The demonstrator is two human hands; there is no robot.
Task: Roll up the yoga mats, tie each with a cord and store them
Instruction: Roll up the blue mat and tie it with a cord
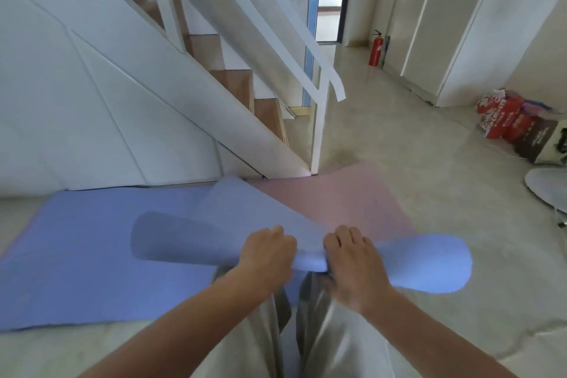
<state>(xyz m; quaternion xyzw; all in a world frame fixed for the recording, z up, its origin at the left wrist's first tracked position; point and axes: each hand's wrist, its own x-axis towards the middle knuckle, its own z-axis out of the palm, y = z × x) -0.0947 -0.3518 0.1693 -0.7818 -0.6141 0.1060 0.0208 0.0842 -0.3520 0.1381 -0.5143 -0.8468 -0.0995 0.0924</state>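
My left hand [267,252], right hand [352,261] grip blue mat [429,264] roll at middle; seems light, soft, springy; wider hold probably better.

On your pale floor [399,138] lie 2 mats, a blue mat [76,239] left of a pink mat [337,199]; at right a red bag [497,120] and possibly a fan base [546,190].

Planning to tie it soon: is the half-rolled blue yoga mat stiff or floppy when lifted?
Likely floppy: the blue yoga mat has a free sheet draping from the roll. Probably light: left hand and right hand hold it aloft. It may unroll if released.
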